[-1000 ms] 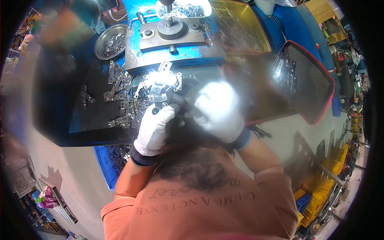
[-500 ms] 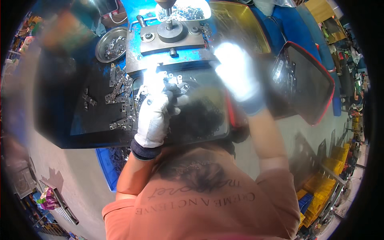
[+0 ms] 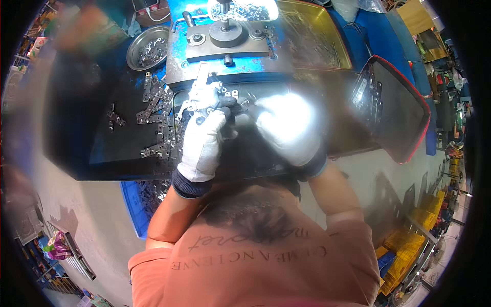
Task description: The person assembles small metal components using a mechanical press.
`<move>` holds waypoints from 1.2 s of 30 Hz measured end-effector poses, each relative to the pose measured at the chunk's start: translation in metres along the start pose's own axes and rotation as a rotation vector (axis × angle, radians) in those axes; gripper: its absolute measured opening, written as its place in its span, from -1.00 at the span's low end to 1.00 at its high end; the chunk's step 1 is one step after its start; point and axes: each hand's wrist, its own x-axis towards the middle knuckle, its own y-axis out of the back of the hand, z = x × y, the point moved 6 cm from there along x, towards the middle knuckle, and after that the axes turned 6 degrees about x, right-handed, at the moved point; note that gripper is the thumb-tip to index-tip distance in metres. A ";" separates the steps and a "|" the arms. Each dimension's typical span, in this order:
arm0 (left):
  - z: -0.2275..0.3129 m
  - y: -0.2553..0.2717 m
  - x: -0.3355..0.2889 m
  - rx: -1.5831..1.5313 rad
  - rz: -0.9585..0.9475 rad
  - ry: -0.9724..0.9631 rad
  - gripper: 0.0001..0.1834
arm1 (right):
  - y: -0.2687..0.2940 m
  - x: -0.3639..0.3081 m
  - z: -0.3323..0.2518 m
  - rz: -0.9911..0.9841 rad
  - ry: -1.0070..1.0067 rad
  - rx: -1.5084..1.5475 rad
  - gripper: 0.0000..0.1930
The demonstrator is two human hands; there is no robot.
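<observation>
Where the head view looks down, the left hand (image 3: 199, 148) has its gloved fingers (image 3: 219, 116) curled in close at a cluster of shiny metal brackets (image 3: 204, 96); whether they pinch one, I can't tell. A long bracket (image 3: 201, 77) juts up from the cluster, its long axis running away from the person, tip toward the press (image 3: 227, 48). Just to the right, the right hand (image 3: 289, 125) is a blurred glare, its grip beyond telling, its forearm (image 3: 335, 197) slanting inward.
</observation>
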 end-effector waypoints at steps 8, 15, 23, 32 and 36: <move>0.021 -0.001 0.027 -0.170 -0.037 -0.094 -0.63 | -0.023 0.024 0.042 0.076 -0.557 0.561 -0.81; 0.066 0.009 0.085 -0.051 0.026 -0.385 -0.31 | -0.053 0.062 0.071 0.286 -0.875 1.377 -0.91; 0.083 0.003 0.108 0.016 0.214 -0.389 -0.72 | -0.075 0.088 0.107 0.204 -0.861 1.237 -0.82; 0.071 0.024 0.141 0.330 0.121 -0.697 -0.77 | -0.064 0.095 0.106 0.090 -0.648 0.813 -0.81; 0.079 0.020 0.138 0.993 0.299 -1.068 -0.79 | -0.060 0.096 0.101 0.044 -0.547 0.625 -0.80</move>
